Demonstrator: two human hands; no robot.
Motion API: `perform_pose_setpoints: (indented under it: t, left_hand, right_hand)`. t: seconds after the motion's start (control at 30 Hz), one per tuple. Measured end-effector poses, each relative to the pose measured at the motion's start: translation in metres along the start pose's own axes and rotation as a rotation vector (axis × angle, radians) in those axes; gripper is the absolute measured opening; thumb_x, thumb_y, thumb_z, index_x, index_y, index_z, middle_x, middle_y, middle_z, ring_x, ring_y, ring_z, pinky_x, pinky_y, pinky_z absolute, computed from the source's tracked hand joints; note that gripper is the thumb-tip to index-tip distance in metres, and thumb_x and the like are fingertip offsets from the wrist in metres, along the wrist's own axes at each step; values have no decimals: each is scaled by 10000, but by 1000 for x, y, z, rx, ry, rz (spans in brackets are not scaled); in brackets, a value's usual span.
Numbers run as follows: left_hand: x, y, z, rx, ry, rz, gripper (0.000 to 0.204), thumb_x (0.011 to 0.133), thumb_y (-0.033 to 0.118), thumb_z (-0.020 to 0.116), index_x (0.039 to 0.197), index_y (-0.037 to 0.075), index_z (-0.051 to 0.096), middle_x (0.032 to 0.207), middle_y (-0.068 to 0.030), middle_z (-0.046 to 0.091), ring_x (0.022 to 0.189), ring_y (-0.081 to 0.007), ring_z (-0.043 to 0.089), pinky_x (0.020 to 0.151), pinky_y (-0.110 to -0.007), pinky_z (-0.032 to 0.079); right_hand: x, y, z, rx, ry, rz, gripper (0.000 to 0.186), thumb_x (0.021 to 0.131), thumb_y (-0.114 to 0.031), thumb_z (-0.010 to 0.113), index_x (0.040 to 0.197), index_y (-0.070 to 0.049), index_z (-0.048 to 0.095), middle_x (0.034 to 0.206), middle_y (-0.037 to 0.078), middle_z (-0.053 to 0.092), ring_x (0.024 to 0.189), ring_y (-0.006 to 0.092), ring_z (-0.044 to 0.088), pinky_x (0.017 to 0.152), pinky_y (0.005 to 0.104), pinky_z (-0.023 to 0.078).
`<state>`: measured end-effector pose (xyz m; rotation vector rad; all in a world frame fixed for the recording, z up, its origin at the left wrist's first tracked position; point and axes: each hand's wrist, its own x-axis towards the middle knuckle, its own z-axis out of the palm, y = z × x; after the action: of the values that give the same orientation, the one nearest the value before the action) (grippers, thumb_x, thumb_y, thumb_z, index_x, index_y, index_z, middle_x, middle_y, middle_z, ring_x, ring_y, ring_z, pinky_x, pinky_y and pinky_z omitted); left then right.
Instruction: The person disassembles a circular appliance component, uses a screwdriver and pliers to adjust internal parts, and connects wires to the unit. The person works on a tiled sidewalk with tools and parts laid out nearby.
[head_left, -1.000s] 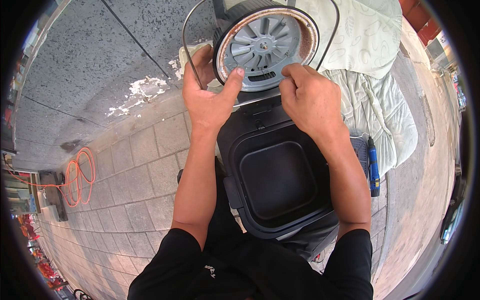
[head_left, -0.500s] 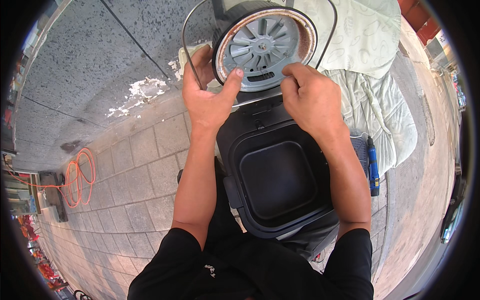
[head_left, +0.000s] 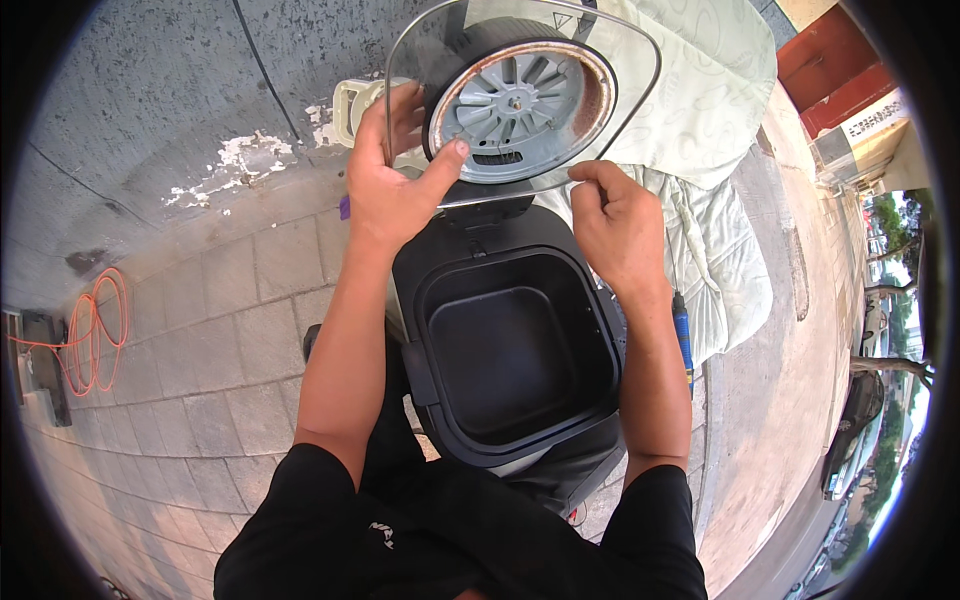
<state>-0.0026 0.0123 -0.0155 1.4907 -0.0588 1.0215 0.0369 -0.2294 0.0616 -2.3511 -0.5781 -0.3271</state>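
Since the earlier frame, the whole scene has swung toward 9 o'clock, and the bare right hand [head_left: 622, 225] has uncovered the 5-o'clock edge of the round grey finned metal housing [head_left: 516, 103]. The clear metal-rimmed panel [head_left: 633, 75] spans the bare left hand [head_left: 390, 190] at 8 o'clock, thumb in front, fingers loosely spread behind, gripping its edge. The right grip is curled nearly closed beside the panel's 5-o'clock corner; contact is unclear. The housing's open face tilts toward the wearer, its long axis running 8 to 2 o'clock.
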Motion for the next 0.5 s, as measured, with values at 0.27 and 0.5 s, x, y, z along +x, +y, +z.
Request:
perform_pose_setpoints:
  t: [0.27,0.5]
  left_hand:
    - [-1,11,-1,5,-23,-50,742,854,111,884,1493,-42,539,1425,-184,651,1302,-290,660,1088,-420,553]
    - [-2,16,-1,-18,-26,-59,678,873,136,896,1439,-34,562,1415,-185,653,1281,-275,664,1065,-418,566]
  right_hand:
    - [-7,4,5,-7,-24,5,254,980,-153,618,1118,-21,786,865,203,765,798,320,742,764,410,583]
    - [5,-9,5,28,126,47,265,1013,-234,702,1159,-16,744,829,162,761,749,328,743,720,424,572]
